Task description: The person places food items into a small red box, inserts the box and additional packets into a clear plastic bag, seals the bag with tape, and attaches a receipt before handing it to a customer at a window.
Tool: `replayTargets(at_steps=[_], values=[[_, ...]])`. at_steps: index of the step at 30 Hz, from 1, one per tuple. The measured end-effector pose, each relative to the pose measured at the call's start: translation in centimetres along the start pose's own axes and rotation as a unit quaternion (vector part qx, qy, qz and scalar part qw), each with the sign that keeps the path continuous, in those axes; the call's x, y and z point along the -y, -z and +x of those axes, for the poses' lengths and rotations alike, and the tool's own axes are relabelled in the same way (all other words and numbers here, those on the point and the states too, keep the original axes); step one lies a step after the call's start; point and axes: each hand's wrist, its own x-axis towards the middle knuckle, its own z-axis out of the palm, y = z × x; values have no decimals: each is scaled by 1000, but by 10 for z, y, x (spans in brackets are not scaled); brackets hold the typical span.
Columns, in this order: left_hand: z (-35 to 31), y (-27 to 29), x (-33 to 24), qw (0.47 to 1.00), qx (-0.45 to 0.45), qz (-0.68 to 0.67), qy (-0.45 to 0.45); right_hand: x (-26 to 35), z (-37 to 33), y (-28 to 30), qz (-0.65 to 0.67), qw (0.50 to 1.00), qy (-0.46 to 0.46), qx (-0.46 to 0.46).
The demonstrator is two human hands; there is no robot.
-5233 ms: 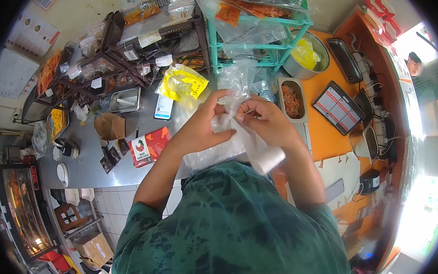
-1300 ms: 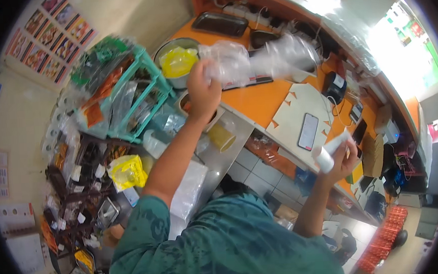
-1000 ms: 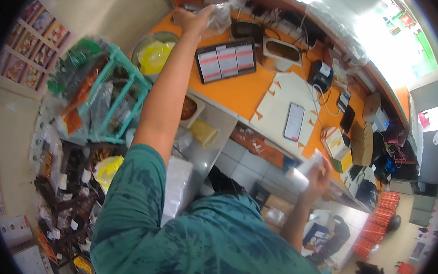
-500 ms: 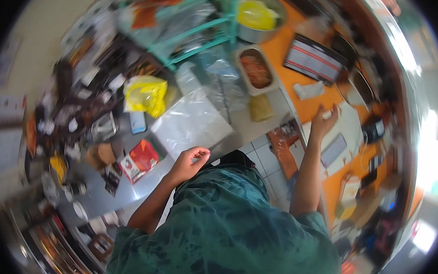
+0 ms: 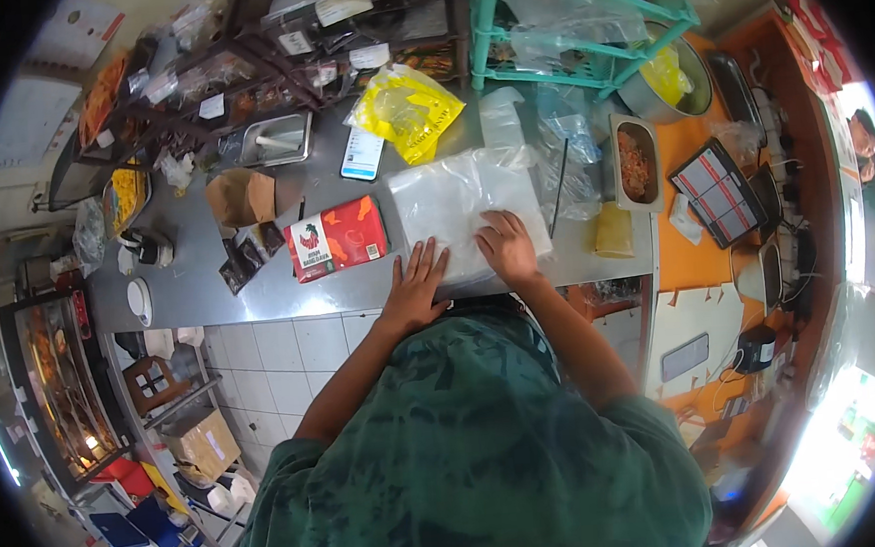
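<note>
Resting on the flat pile of clear plastic (image 5: 453, 197), the right hand (image 5: 509, 252) was placed near its right side, with its fingers bent and their tips set on the surface; whether any of the plastic was pinched between them could not be told. The left hand (image 5: 416, 293) was laid at the pile's lower left corner, its fingers straight, slightly spread and closed on nothing. The pile itself was spread on the steel desk (image 5: 259, 302), close to its front edge and directly before the person's body. To its left a red box (image 5: 336, 242) was laid, with dark packets (image 5: 242, 270) and an open brown paper box (image 5: 241, 198) placed farther left. Behind the red box a lit phone (image 5: 360, 155) was partly covered by a yellow plastic bag (image 5: 409, 110). To the right of the pile were set a thin dark stick (image 5: 558, 186), a yellowish-brown container (image 5: 613, 231) and a metal pan (image 5: 639, 204) filled with reddish food (image 5: 634, 156). Behind these, loose clear bags (image 5: 574, 130) were gathered below a teal rack (image 5: 480, 40). On the orange desk (image 5: 693, 273) at the far right, a tablet (image 5: 715, 188) was tilted.
</note>
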Motion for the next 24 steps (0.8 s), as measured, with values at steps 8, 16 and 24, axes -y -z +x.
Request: replayTargets(at_steps=[8,16,24], values=[[13,14,-5,998,-32,-49,-9,29,-3,20,-166,977,-127,33],[73,-16,-13,978,-148,-118,-85,35,-21,15,-185,972,-146,1],[93,-11,-51,950,-226,-190,-98,63,-8,48,-80,986,-123,73]])
